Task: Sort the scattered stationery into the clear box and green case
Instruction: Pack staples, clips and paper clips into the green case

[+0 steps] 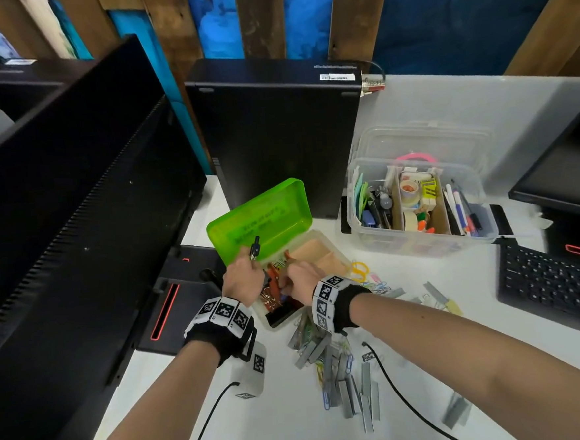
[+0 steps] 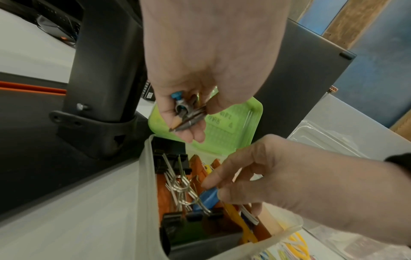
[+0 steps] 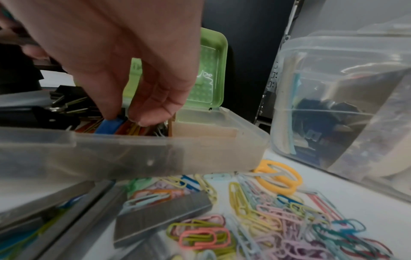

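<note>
The green case (image 1: 264, 214) stands open, its lid upright, its translucent base (image 3: 155, 151) holding black binder clips (image 2: 171, 163) and orange and yellow pieces. My left hand (image 1: 250, 260) hovers over the case's left end and grips a metal compass with a pencil stub (image 2: 186, 112). My right hand (image 1: 287, 281) reaches into the base and pinches a blue plastic piece (image 3: 109, 126) between thumb and fingers. The clear box (image 1: 420, 245) sits to the right, lid back, filled with pens, tape and notes. Staple strips (image 1: 343, 370) and coloured paper clips (image 3: 266, 219) lie scattered in front.
A large black monitor (image 1: 75, 217) and its stand crowd the left side. A black computer tower (image 1: 276, 135) stands right behind the case. A keyboard (image 1: 553, 280) lies at the right edge. Black wrist cables (image 1: 396, 391) trail over the white desk.
</note>
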Demonstrator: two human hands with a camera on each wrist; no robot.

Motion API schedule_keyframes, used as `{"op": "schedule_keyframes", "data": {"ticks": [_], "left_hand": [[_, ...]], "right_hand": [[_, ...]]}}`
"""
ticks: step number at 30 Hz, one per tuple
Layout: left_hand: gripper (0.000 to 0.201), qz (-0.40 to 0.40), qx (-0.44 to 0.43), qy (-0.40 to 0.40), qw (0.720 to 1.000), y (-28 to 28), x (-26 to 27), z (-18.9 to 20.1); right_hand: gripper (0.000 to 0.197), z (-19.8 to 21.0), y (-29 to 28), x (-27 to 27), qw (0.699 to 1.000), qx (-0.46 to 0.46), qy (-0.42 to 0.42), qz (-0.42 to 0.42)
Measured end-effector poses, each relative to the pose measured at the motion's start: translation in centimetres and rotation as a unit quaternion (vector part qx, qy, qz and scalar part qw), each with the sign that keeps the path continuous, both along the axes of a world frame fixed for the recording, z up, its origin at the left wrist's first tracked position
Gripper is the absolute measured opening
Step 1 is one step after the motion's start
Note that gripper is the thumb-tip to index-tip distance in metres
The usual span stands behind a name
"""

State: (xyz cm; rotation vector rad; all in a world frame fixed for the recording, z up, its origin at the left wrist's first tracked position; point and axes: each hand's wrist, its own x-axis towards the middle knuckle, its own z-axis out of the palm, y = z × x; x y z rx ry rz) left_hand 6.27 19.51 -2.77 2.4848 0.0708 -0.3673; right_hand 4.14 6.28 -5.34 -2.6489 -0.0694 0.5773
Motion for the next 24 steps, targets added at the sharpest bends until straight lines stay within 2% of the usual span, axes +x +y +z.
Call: {"op": "schedule_keyframes", "data": {"ticks": [9,17,21,24], "left_hand": [[0.030,-0.006,0.009,0.007,1.000,-0.2,-0.2,-0.8],[0.033,-0.008,0.011,0.014,1.000,-0.7,0.0,-1.0],[0.031,-0.008,0.012,0.015,1.000,-0.5,-0.1,-1.1],[0.028,-0.006,-0.009,0.019,1.000,-0.6,0.1,-1.1]], "right_hand": [[0.014,-1.1,0.2,0.9,0.998,0.037,0.002,-0.047],[0.012,-1.8,0.6,0.9,0.999,-0.031,-0.017,0.019],[0.013,-1.9,0.3,0.9,0.998,-0.032,-0.012,0.051],[0.012,-1.6,0.2,0.7,1.000,-0.005,-0.019,0.024]]}}
